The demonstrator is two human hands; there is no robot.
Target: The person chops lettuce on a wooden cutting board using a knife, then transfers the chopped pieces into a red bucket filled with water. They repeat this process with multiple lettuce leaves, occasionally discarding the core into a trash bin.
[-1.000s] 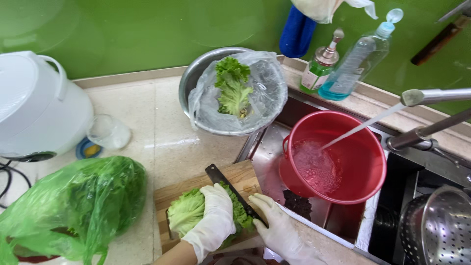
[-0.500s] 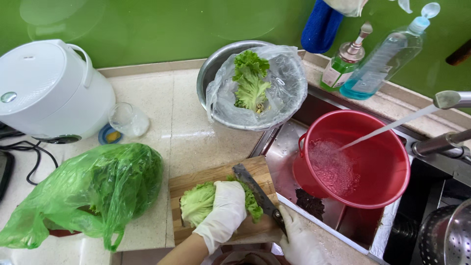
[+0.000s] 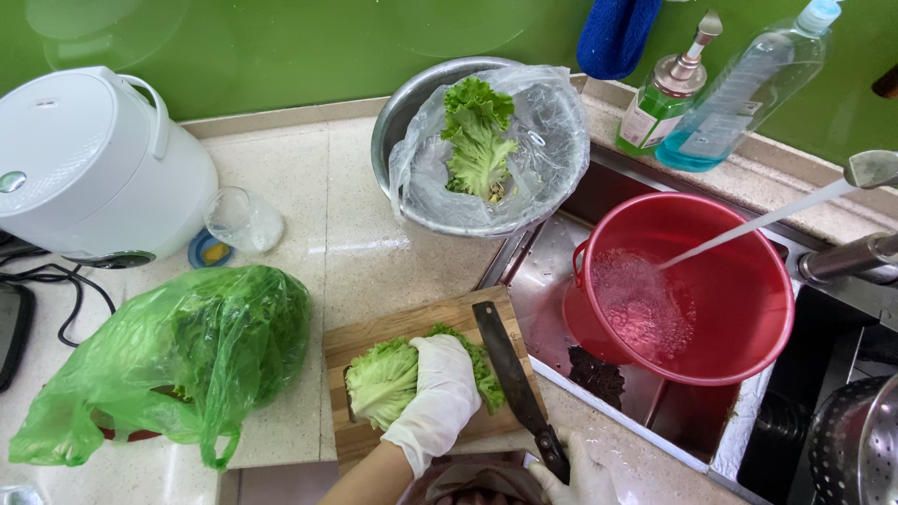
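Note:
A head of lettuce (image 3: pixel 385 376) lies on a wooden cutting board (image 3: pixel 374 335) at the counter's front edge. My left hand (image 3: pixel 437 396), in a white glove, presses down on the lettuce. My right hand (image 3: pixel 580 475), also gloved, grips the handle of a dark-bladed knife (image 3: pixel 506 367) at the bottom edge of the view. The blade rests against the right side of the lettuce, pointing away from me.
A green plastic bag of leaves (image 3: pixel 173 353) lies left of the board. A metal bowl (image 3: pixel 412 103) lined with clear plastic holds lettuce. Water streams from the tap (image 3: pixel 872 168) into a red bucket (image 3: pixel 748 252) in the sink. A white rice cooker (image 3: pixel 84 159), a glass (image 3: pixel 241 218), soap bottles (image 3: pixel 739 89) and a colander (image 3: pixel 856 449) stand around.
The view has shifted so the board sits further right and lower in frame. My hands keep the same hold on the lettuce and knife. The water keeps running.

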